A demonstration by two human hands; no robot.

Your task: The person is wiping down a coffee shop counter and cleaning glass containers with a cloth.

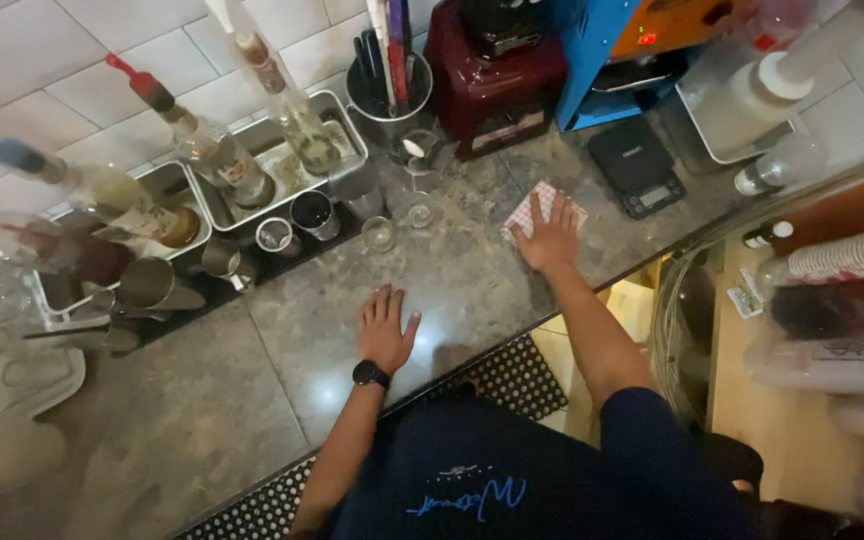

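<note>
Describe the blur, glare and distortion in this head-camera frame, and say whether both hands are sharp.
Head view: both hands are sharp, the left hand flat on the stone counter, the right hand pressing a checked cloth; ceiling light glares off the counter near the left hand; the bottles at the left edge and the cup stacks on the right are smeared and stretched by the wide lens.

L hand lay flat, palm down, fingers together & pointing fwd, dark watch on the wrist, while R arm reached further out w/ elbow nearly straight, R hand pressed flat, fingers spread, neither gripping.
</note>
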